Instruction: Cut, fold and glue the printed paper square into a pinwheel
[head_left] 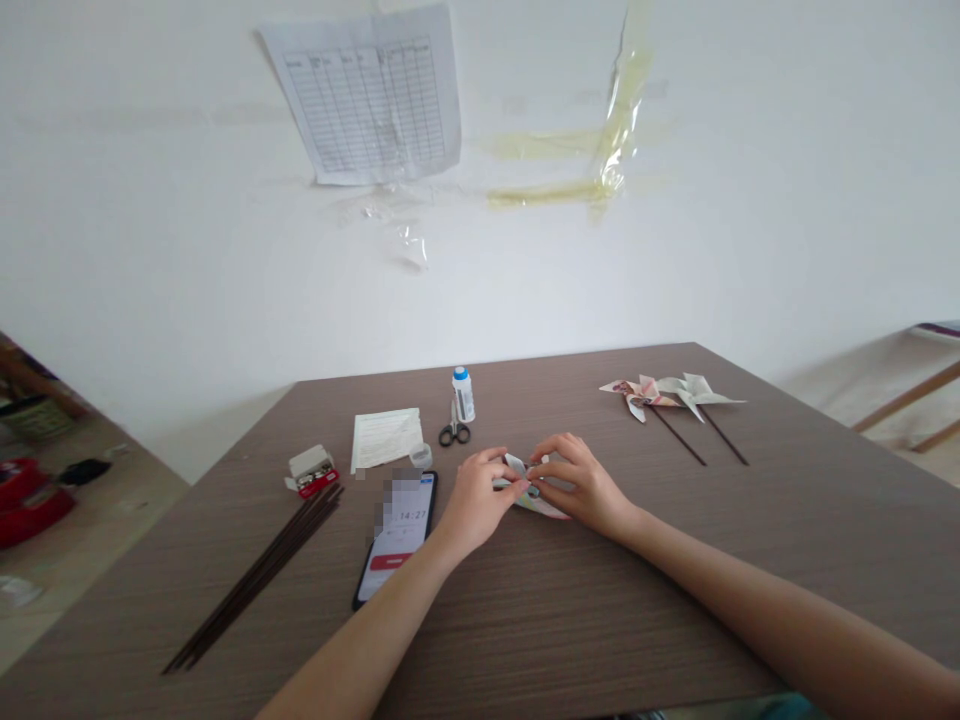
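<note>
My left hand (478, 503) and my right hand (579, 486) meet at the middle of the wooden-look table (600, 620). Between them, the fingers of both hands pinch a folded paper pinwheel (531, 497), its centre partly hidden by my fingertips. Just left of my left hand lies a smartphone (397, 537) showing a clock, with part of its screen blurred. Two finished-looking paper pinwheels (660, 396) on dark sticks lie at the far right, beyond my right hand.
A bundle of dark wooden sticks (259, 575) lies at the table's left. Scissors (454, 430), a blue-capped glue bottle (463, 395), a paper sheet (386, 440) and a small red-and-white box (312, 471) stand toward the back. A white wall lies behind the table's far edge.
</note>
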